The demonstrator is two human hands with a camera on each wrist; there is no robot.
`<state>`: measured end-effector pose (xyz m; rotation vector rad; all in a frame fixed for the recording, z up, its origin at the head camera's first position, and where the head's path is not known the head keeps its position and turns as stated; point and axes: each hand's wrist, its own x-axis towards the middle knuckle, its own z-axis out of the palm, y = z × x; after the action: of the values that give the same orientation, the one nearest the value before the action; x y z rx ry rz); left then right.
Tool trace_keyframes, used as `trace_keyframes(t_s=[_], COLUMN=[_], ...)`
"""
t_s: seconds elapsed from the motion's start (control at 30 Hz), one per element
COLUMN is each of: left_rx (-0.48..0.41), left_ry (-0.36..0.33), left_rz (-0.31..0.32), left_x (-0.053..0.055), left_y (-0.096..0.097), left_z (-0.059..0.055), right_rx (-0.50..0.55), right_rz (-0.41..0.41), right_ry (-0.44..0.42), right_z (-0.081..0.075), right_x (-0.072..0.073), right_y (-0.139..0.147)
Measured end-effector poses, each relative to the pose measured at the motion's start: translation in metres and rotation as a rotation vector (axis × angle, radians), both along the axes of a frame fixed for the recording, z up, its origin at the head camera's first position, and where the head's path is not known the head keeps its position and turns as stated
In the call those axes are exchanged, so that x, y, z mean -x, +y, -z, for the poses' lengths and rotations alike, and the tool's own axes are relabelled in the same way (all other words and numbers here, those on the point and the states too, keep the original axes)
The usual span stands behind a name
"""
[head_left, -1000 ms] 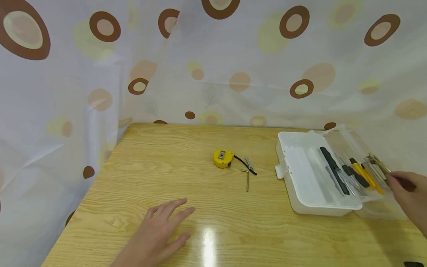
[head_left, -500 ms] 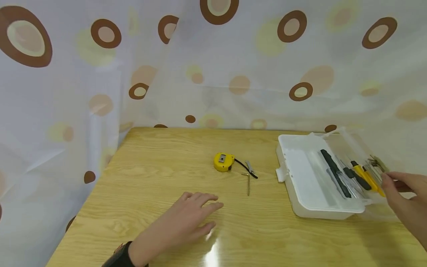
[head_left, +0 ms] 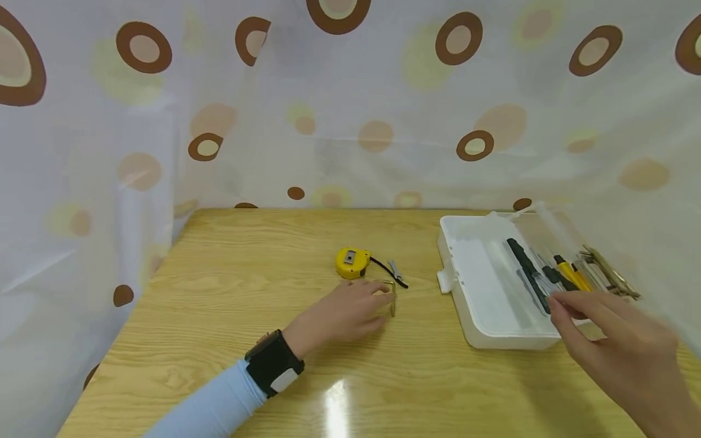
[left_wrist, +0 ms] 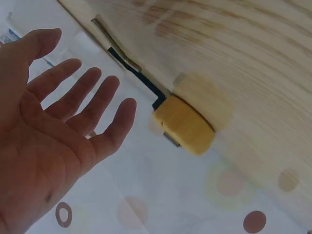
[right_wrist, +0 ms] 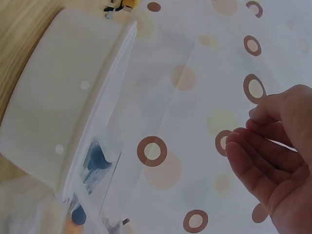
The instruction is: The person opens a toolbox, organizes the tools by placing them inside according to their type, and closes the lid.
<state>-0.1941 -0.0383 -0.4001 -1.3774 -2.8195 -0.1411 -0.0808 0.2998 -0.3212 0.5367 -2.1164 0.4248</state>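
My left hand reaches low over the table, its fingertips right at a small brass hex key. In the left wrist view the left hand has spread, slightly bent fingers and holds nothing. Just beyond it lies a yellow tape measure with a black wrist strap, a small grey metal piece beside the strap. My right hand hangs in front of the toolbox, thumb and index fingertips close together. No object shows between the right hand's fingers in the right wrist view.
A white toolbox stands at the right with its translucent lid folded back. Screwdrivers, a black-handled tool and several brass hex keys lie on the lid side. A dotted curtain hangs behind the table.
My left hand has moved right and forward across the table to the hex key. My right hand has left the brass hex keys in the lid and moved left, toward the front of the toolbox.
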Motion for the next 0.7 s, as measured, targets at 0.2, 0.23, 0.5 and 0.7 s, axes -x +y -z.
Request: trace_keyframes(t_s=[0.2, 0.23, 0.5, 0.7], left_rx=[0.068, 0.086, 0.081, 0.044], left_ry=[-0.012, -0.016, 0.039, 0.086], left_rz=[-0.057, -0.066, -0.065, -0.068], left_x=[0.007, 0.006, -0.016, -0.028], left_y=[0.013, 0.012, -0.009, -0.026], left_z=[0.009, 0.01, 0.015, 0.01], right_rx=[-0.006, -0.016, -0.062, -0.072], right_rz=[-0.068, -0.069, -0.098, -0.121], right_ry=[0.08, 0.08, -0.006, -0.018], right_z=[0.002, 0.002, 0.008, 0.014], right_x=[0.004, 0.004, -0.001, 0.0], right_y=[-0.022, -0.024, -0.033, -0.039])
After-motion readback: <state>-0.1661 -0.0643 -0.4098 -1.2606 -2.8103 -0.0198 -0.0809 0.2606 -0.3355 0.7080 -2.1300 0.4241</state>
